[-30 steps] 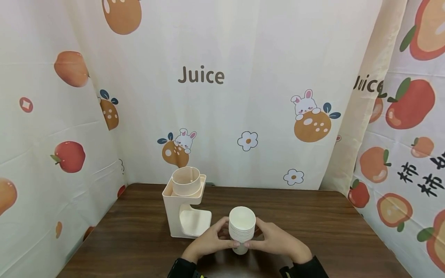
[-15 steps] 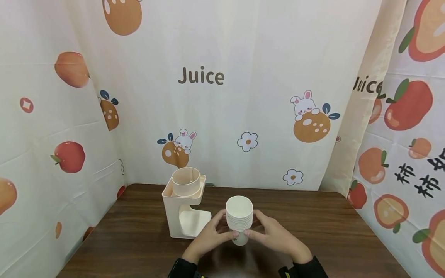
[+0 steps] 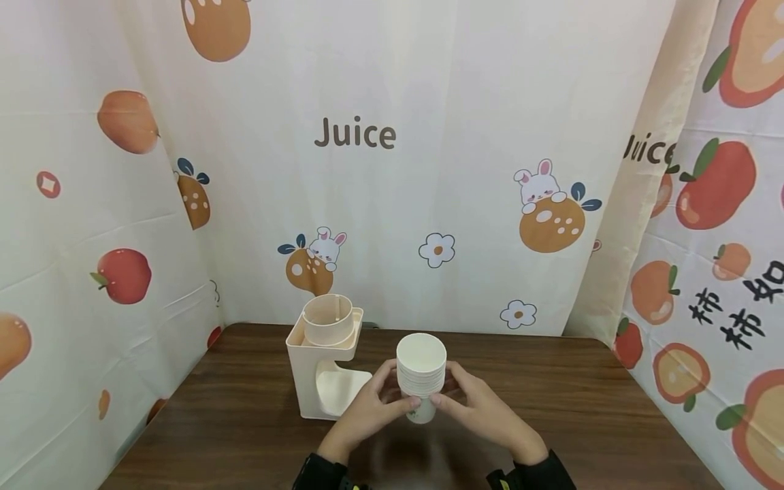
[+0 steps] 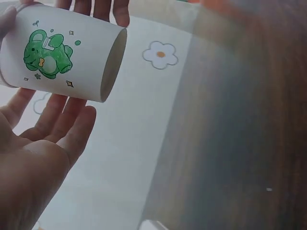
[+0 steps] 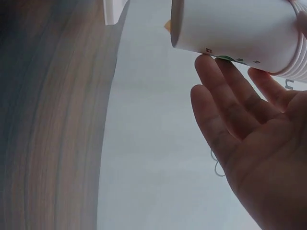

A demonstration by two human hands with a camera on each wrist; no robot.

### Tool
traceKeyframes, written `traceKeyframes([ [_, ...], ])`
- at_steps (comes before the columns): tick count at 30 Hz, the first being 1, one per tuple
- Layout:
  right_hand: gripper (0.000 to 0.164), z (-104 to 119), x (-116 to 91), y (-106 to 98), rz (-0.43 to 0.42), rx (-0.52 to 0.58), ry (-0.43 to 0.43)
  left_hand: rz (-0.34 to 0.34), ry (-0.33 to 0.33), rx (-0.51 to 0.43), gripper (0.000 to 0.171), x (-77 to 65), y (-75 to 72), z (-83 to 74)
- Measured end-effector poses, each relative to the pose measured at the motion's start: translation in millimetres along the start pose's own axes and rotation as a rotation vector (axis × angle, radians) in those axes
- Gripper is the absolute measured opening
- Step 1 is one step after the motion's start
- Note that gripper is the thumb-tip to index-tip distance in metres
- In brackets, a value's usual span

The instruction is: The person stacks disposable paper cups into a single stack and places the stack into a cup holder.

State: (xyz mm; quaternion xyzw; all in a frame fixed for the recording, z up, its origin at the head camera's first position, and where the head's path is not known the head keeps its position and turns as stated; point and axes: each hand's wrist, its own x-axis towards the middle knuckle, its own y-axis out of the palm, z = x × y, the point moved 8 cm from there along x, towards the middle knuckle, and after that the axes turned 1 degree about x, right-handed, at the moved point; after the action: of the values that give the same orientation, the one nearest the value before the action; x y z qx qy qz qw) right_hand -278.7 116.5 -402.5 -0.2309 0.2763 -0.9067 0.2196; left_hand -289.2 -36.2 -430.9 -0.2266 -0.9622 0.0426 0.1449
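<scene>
A stack of white paper cups (image 3: pixel 421 382), mouths up, is held above the brown table between both hands. My left hand (image 3: pixel 372 405) grips the stack from its left side, thumb at the front and fingers behind. From the right, my right hand (image 3: pixel 486 410) grips it the same way, thumb on the front of the lowest cup. In the left wrist view that lowest paper cup (image 4: pixel 53 55) shows a green cartoon animal and its bottom rim. Fingertips of the right hand (image 5: pixel 249 115) touch the cup's side in the right wrist view.
A cream plastic stand (image 3: pixel 306 381) with an upright round tube (image 3: pixel 327 323) on top and a low flat base stands left of the cups, close by the left hand. The wooden table (image 3: pixel 233 408) ends at a fruit-printed curtain (image 3: pixel 380 204) behind and at both sides.
Both hands have lifted the stack of paper cups up and slightly away from the person. The grip looks the same, and the cream stand has not moved.
</scene>
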Motion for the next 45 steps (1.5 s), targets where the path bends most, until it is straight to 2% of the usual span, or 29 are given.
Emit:
traceKeyframes([
  [8,0.044,35.9,3.6,-6.6,-0.05,0.048,-0.094,0.0,0.072,-0.03,0.058,-0.1,-3.6,-20.2],
  [15,0.046,30.2,13.6,-4.6,-0.061,0.026,-0.144,-0.015,0.069,-0.018,0.057,-4.7,-9.1,-42.6],
  [22,0.048,42.3,27.9,-5.8,-0.048,0.071,-0.167,-0.1,0.093,0.083,0.056,-12.6,-21.7,-73.5],
  [26,0.051,52.1,37.8,-6.1,-0.036,0.089,-0.178,-0.146,0.109,0.133,0.056,-17.3,-28.1,-97.8],
  [31,0.054,65.2,50.5,-3.8,-0.019,0.097,-0.2,-0.219,0.072,0.194,0.054,-25.0,-38.4,-122.0],
  [35,0.057,77.5,60.8,-1.8,-0.007,0.109,-0.231,-0.253,0.111,0.209,0.054,-27.3,-47.8,-134.9],
  [37,0.056,92.0,63.1,-2.8,0.007,0.139,-0.242,-0.261,0.141,0.215,0.055,-27.2,-52.9,-138.6],
  [39,0.055,105.6,64.5,-3.9,0.02,0.159,-0.249,-0.264,0.163,0.217,0.055,-25.3,-59.4,-134.0],
  [42,0.052,123.2,65.8,-5.8,0.031,0.176,-0.255,-0.274,0.155,0.228,0.055,-22.7,-68.6,-123.3],
  [45,0.05,126.4,70.5,-5.9,0.024,0.156,-0.271,-0.288,0.144,0.237,0.056,-20.6,-75.7,-116.6],
])
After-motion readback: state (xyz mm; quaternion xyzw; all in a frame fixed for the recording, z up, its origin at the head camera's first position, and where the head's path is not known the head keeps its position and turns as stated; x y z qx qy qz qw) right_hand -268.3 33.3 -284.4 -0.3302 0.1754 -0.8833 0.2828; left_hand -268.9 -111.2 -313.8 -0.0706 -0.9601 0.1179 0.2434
